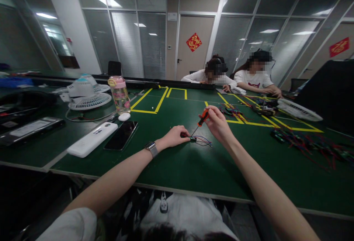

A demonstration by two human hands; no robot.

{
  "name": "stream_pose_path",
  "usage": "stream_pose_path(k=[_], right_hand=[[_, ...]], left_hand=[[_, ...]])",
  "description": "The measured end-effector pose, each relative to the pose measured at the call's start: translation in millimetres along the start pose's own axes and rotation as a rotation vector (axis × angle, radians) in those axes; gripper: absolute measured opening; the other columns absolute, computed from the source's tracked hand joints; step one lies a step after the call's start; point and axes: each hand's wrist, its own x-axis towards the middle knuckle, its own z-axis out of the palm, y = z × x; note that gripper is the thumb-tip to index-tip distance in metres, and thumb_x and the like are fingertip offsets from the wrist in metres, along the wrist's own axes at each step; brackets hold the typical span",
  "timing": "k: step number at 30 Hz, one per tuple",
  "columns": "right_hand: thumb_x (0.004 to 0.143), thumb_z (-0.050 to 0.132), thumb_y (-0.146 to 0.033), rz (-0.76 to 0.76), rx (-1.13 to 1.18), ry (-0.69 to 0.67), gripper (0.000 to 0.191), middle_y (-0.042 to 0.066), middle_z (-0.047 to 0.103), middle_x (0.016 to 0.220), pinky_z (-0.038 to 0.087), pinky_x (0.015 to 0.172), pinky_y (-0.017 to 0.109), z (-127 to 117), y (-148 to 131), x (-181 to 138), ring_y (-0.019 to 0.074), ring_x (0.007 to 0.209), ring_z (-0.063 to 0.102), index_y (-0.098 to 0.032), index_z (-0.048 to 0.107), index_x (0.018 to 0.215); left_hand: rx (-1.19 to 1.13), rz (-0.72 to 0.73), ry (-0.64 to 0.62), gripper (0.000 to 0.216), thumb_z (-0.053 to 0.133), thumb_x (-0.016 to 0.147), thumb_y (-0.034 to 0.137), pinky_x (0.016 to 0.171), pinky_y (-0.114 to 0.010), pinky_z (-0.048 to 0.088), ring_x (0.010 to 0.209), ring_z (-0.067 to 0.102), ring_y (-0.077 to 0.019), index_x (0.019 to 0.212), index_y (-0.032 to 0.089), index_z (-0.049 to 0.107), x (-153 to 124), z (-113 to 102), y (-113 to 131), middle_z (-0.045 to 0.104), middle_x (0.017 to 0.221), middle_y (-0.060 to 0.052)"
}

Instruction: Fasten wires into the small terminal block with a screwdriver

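Note:
My right hand (218, 123) is closed round a small screwdriver (202, 118) with an orange and black handle, its tip angled down to a little green connector (193, 139) on the green table (193, 167). Thin red and blue wires (204, 141) run out of the connector to the right. My left hand (175, 137), with a watch on the wrist, pinches the connector's left side and holds it against the table top.
A white power bank (91, 138) and a dark phone (121, 134) lie at the left, with a pink-capped bottle (119, 94) and white fans (85, 95) behind. Bundles of coloured wires (306, 145) lie at the right. Two other people (249, 78) work at the far side.

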Motion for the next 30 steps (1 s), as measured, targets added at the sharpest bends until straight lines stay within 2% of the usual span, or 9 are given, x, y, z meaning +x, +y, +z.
stream_pose_path(k=[4, 9, 14, 21, 30], right_hand=[[0.074, 0.076, -0.043, 0.021, 0.009, -0.036, 0.025, -0.001, 0.064, 0.085, 0.052, 0.087, 0.035, -1.1, -1.0, 0.4, 0.0145, 0.082, 0.059, -0.029, 0.069, 0.093], [0.072, 0.077, -0.045, 0.023, 0.035, -0.017, 0.026, 0.000, 0.065, 0.087, 0.052, 0.084, 0.033, -0.1, 1.4, 1.0, 0.0151, 0.083, 0.060, -0.029, 0.069, 0.090], [0.069, 0.080, -0.042, -0.001, 0.010, 0.006, 0.024, -0.002, 0.063, 0.084, 0.052, 0.089, 0.036, 0.6, 1.3, 0.5, 0.0138, 0.080, 0.059, -0.029, 0.069, 0.086], [0.075, 0.074, -0.045, 0.035, -0.011, -0.051, 0.029, 0.000, 0.068, 0.090, 0.052, 0.090, 0.038, 1.5, -1.6, -0.9, 0.0165, 0.085, 0.064, -0.031, 0.066, 0.099], [0.073, 0.077, -0.043, -0.015, 0.018, -0.005, 0.023, -0.002, 0.065, 0.088, 0.052, 0.090, 0.036, 2.2, 1.9, 0.3, 0.0145, 0.085, 0.061, -0.029, 0.067, 0.087]], left_hand=[[-0.005, -0.007, 0.001, 0.015, 0.070, 0.084, 0.029, 0.080, -0.028, 0.046, 0.087, 0.062, -0.0184, 0.092, 0.018, 0.074, -0.5, -0.7, 1.0, 0.066, 0.093, -0.005], [-0.006, -0.008, 0.002, 0.015, 0.070, 0.084, 0.029, 0.079, -0.028, 0.046, 0.088, 0.062, -0.0185, 0.092, 0.017, 0.074, -0.9, -1.2, 2.2, 0.066, 0.093, -0.005], [-0.004, -0.002, -0.006, 0.016, 0.069, 0.085, 0.030, 0.080, -0.028, 0.047, 0.087, 0.062, -0.0181, 0.092, 0.017, 0.074, -0.6, -1.7, 2.2, 0.066, 0.093, -0.005], [-0.010, -0.009, -0.006, 0.016, 0.069, 0.084, 0.030, 0.080, -0.028, 0.046, 0.087, 0.061, -0.0180, 0.092, 0.017, 0.074, -1.5, -2.9, 4.4, 0.066, 0.094, -0.005], [0.006, -0.012, 0.003, 0.014, 0.070, 0.084, 0.028, 0.078, -0.027, 0.045, 0.086, 0.061, -0.0179, 0.091, 0.017, 0.074, -1.3, -2.6, 6.3, 0.066, 0.092, -0.004]])
